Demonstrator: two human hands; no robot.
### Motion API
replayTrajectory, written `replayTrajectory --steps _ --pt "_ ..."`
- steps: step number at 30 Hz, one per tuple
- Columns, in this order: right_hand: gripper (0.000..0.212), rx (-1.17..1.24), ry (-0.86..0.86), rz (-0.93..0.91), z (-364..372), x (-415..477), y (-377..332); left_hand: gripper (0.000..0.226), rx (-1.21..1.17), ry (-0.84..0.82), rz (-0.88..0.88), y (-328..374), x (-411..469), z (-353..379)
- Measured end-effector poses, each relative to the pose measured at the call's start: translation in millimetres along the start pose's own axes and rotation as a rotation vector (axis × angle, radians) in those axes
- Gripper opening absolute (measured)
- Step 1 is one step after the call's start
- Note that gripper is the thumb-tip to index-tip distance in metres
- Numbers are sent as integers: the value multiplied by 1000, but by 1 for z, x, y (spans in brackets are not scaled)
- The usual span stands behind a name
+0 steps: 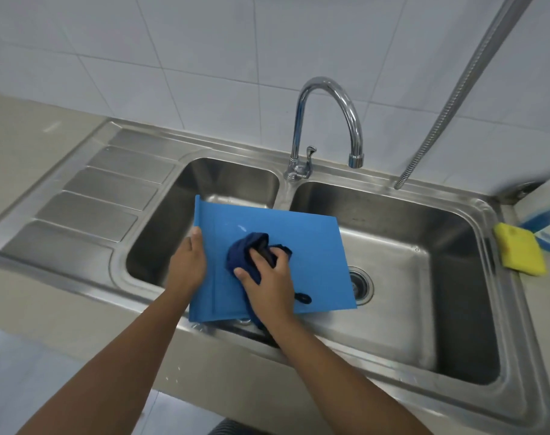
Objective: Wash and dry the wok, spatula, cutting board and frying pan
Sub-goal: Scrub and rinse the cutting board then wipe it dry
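Blue plastic cutting board (pixel 314 246) over the stainless double sink (pixel 301 337), lying across the divider between the two basins, near edge close to the front rim; resting on that rim or merely held above it, not to be told. Left hand (pixel 189 262) gripping the board's left edge, thumb on top, fingers hidden beneath. Right hand (pixel 269 279) curled round a bunched dark-blue cloth (pixel 247 249) and pressing it on the middle of the board's upper face. Faucet (pixel 327 120) behind the divider, spout over the right basin, no water seen running. Yellow sponge (pixel 521 252) on the right-hand sink rim, well apart from the board, beside a blue-and-white object cut off by the frame. Ribbed draining board (pixel 104 196) to the left of the basins, set into the table (pixel 32 136). Judged stage: washing of the board probably done, drying in hand, upper face under the cloth; underside and edges likely left to wipe. Wok, spatula and frying pan nowhere in view, so no telling whether finished or waiting. Dark shape just under the board's near edge, unidentifiable.
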State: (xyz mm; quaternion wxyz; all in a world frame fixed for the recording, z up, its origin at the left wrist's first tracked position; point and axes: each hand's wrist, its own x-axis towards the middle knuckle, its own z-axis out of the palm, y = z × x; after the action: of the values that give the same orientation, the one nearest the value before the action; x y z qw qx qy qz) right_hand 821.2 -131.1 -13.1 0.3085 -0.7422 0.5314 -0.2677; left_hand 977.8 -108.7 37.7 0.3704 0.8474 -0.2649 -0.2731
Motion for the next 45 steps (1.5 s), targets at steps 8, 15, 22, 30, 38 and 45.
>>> replayTrajectory --steps 8,15,22,30,38,45 --pt "54 50 127 102 -14 75 48 55 67 -27 128 6 14 1" --pt "52 -39 377 647 -56 74 132 55 45 -106 112 -1 31 7" --pt "43 -3 129 254 1 14 7 60 -4 -158 80 2 46 9" --pt "44 -53 28 -10 33 119 -43 57 41 -141 157 10 57 -4" --pt "40 -44 58 -38 35 108 -43 47 -3 -142 166 11 60 2" --pt "40 7 -310 -199 17 -4 -25 53 -39 -261 92 2 72 7"
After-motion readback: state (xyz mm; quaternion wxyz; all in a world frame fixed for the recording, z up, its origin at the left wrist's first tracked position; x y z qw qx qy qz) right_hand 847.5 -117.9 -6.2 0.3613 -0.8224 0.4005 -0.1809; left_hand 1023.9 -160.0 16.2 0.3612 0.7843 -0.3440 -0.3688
